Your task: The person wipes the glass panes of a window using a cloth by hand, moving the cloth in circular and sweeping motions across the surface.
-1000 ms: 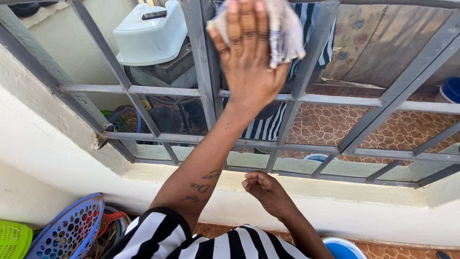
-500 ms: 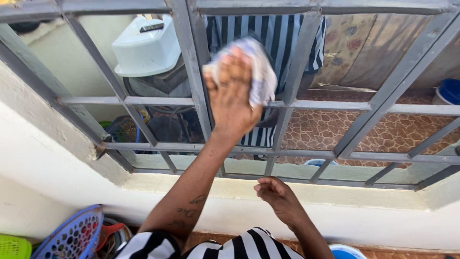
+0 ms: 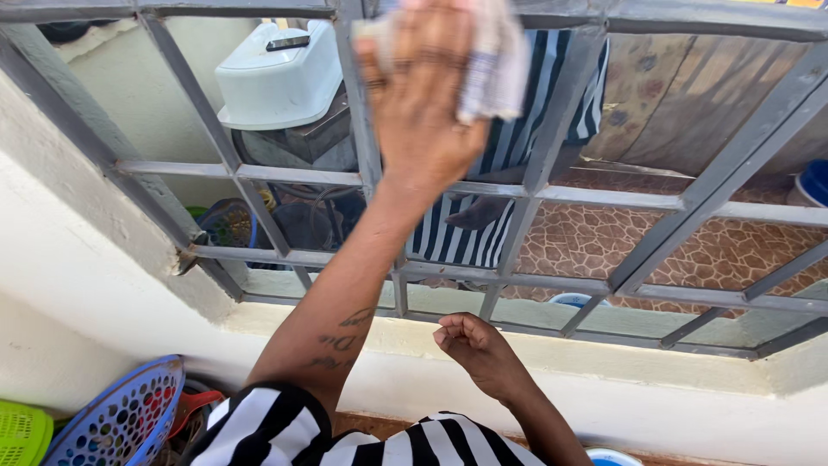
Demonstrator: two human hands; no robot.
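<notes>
Head view. Left hand (image 3: 427, 112) raised high against the window (image 3: 638, 103), fingers spread flat over a bunched cloth (image 3: 496, 65), gripping it and pressing it onto the glass beside a grey vertical bar (image 3: 362, 129); palm behind the cloth so the whole pad bears on the pane. Hand and cloth blurred, cloth partly cut off at the top edge. Right hand (image 3: 474, 349) low, loosely curled, holding nothing, hovering just above the pale sill (image 3: 604, 358), seemingly for balance. Reflected in the glass: striped shirt, white tub (image 3: 280, 78), tiled floor. Lower left, beside the wall: blue perforated basket (image 3: 121, 418), green basket (image 3: 21, 436). Bottom edge: rim of a blue bowl (image 3: 617, 456).
</notes>
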